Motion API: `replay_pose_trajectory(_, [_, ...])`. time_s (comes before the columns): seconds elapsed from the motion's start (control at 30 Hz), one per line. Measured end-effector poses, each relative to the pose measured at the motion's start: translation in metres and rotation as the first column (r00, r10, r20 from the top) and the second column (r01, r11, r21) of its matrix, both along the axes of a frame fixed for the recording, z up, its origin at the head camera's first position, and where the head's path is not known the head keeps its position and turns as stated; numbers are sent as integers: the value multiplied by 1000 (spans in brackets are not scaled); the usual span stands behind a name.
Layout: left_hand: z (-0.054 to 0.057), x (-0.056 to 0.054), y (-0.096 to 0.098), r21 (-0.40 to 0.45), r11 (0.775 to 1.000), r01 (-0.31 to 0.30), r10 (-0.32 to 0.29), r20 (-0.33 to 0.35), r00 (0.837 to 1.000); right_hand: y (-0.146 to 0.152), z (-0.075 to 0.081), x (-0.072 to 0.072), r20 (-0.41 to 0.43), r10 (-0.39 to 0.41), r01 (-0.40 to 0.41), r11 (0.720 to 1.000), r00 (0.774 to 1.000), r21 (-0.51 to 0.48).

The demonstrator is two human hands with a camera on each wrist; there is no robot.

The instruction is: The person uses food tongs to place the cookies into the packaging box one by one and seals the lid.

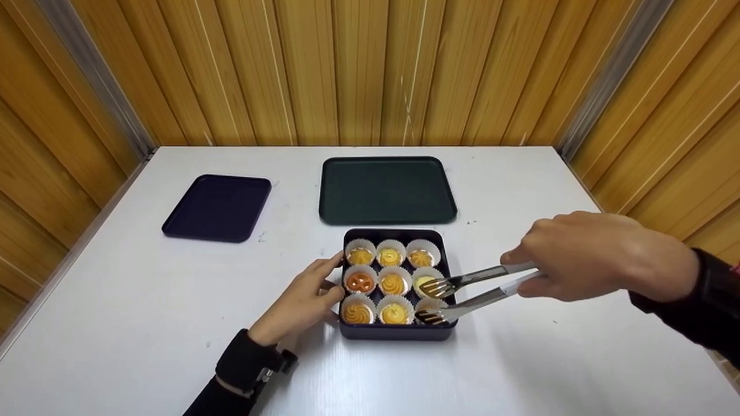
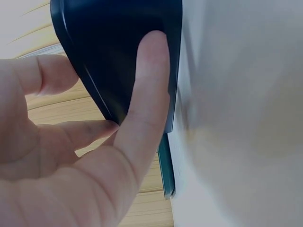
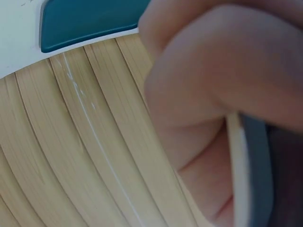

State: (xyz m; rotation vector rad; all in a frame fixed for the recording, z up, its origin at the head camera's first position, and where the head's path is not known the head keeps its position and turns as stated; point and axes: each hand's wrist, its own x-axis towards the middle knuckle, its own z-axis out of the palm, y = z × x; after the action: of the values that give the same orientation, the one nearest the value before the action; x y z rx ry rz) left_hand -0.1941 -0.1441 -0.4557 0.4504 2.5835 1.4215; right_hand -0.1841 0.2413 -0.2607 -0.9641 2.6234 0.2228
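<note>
A dark square box (image 1: 399,332) stands on the table, holding several small piped pastries (image 1: 393,283) in white paper cups, set in rows. My left hand (image 1: 300,300) rests against its left side. In the left wrist view the thumb (image 2: 154,71) lies extended along the box's outer wall, with other fingertips at its edge. My right hand (image 1: 584,254) grips metal tongs (image 1: 491,296) from the right. Their slotted ends are spread over the box's right column, one over the middle cup and one over the front cup, which they partly hide.
A dark green tray (image 1: 387,190) lies behind the box. Farther left is a smaller dark purple tray (image 1: 218,208). The white table (image 1: 144,341) ends at wood-patterned walls (image 1: 358,75) at the back and sides.
</note>
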Motion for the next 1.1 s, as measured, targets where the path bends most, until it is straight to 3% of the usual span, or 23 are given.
replay_pose_trajectory(0.17, [1, 1, 0, 21, 1000, 0, 0, 11, 1000, 34, 3, -2, 2, -2, 3, 989, 1000, -146])
replay_pose_trajectory(0.27, [2, 3, 1, 36, 999, 0, -1, 19, 1000, 59, -5, -3, -66, -66, 49, 971, 996, -236])
replay_pose_trajectory(0.43, [2, 3, 1, 33, 999, -5, 4, 19, 1000, 90, -40, -9, -208, -200, 114, 924, 958, -364])
replay_pose_trajectory(0.67, [1, 3, 0, 37, 999, -12, 11, 20, 1000, 112, -110, -29, -223, -366, 248, 871, 904, -424])
replay_pose_trajectory(0.8, [2, 3, 1, 51, 999, -7, 6, 24, 1000, 121, -145, -36, -187, -458, 341, 829, 869, -444])
replay_pose_trajectory(0.97, [2, 3, 3, 42, 999, -5, 5, 16, 1000, 127, -171, -37, -113, -542, 437, 769, 832, -466])
replay_pose_trajectory(1.1, [2, 2, 2, 35, 999, -6, 6, 19, 1000, 125, -180, -38, -101, -566, 463, 753, 818, -467])
